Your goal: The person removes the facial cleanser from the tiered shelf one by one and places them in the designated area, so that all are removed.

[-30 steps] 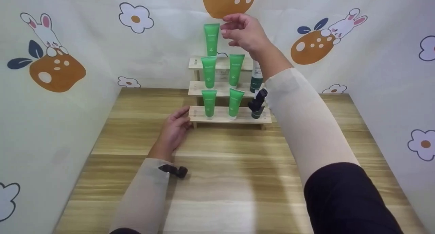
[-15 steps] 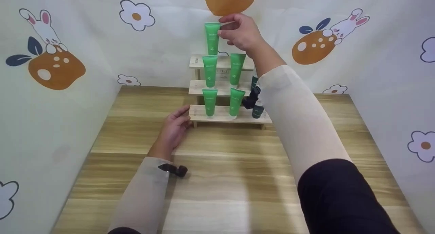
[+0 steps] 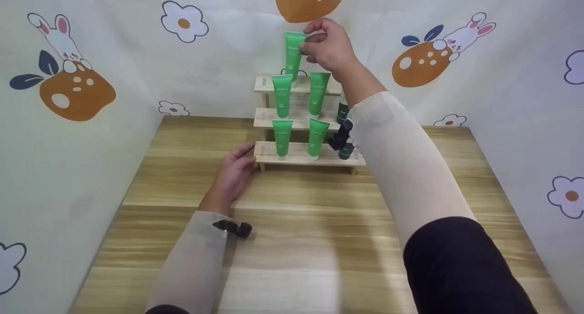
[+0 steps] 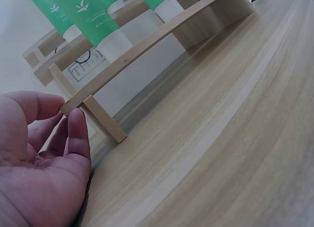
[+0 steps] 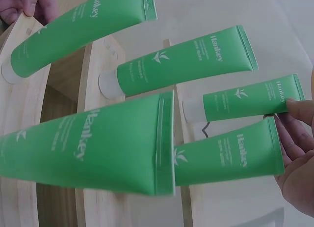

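A three-tier wooden display rack [image 3: 269, 158] bears upright green squeeze tubes with white caps. My right hand [image 3: 331, 44] pinches the upper right edge of the green tube [image 3: 293, 54] on the top tier. In the right wrist view, the thumb [image 5: 300, 110] lies over that tube's flat end. My left hand [image 3: 233, 176] holds the left end of the lowest shelf between thumb and fingers, as the left wrist view shows at the shelf's end [image 4: 73, 103]. Two green tubes stand on the middle tier and two on the lowest, one of them a slightly tilted tube [image 3: 318, 137].
Dark green tubes, such as the lowest one [image 3: 346, 151], stand at the rack's right side, partly hidden by my right sleeve [image 3: 401, 154] and wrist camera [image 3: 340, 136]. The rack stands on a wood-grain table [image 3: 283, 250]. A printed cloth [image 3: 228, 58] hangs close behind.
My right hand has come left to the top tube, taken hold of its edge and shifted it a little to the right. My left hand stays at the shelf's end.
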The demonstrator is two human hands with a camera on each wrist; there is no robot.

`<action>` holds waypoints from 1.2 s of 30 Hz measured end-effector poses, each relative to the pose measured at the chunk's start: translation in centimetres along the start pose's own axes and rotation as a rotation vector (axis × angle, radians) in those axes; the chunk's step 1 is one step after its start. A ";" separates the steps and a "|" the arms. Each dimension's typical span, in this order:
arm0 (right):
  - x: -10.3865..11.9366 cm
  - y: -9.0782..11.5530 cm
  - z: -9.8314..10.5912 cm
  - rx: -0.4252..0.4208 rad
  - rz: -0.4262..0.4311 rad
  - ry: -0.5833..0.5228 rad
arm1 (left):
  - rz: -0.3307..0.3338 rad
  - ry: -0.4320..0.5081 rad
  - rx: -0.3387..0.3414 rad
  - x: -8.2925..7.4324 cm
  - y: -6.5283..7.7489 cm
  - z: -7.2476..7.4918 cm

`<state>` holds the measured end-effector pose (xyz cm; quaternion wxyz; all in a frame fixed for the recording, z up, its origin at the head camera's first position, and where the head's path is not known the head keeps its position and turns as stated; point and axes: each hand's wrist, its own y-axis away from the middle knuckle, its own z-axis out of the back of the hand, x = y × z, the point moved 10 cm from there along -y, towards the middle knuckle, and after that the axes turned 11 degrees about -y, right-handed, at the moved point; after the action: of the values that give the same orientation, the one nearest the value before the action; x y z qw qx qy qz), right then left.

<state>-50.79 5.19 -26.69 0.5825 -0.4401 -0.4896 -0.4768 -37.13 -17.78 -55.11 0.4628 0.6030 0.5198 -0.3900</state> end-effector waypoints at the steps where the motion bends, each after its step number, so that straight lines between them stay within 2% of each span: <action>1: -0.1 0.1 0.4 -0.007 -0.003 0.000 | 0.000 0.002 0.003 0.0 0.0 -0.1; 12: -1.3 0.6 5.3 -0.067 -0.059 -0.015 | 0.014 0.067 -0.017 0.5 0.0 0.2; 24: -2.1 1.9 11.5 -0.135 -0.081 -0.069 | 0.023 0.033 0.001 0.3 -0.1 0.2; 30: -2.9 2.5 13.6 -0.155 -0.037 -0.128 | 0.020 0.023 -0.012 0.2 0.0 0.5; 36: -4.2 3.6 16.0 -0.195 -0.019 -0.256 | 0.015 0.019 -0.012 0.1 0.1 0.1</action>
<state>-49.90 21.99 -28.86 0.4651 -0.5472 -0.5154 -0.4676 -37.00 -17.85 -55.26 0.4643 0.6079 0.5218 -0.3777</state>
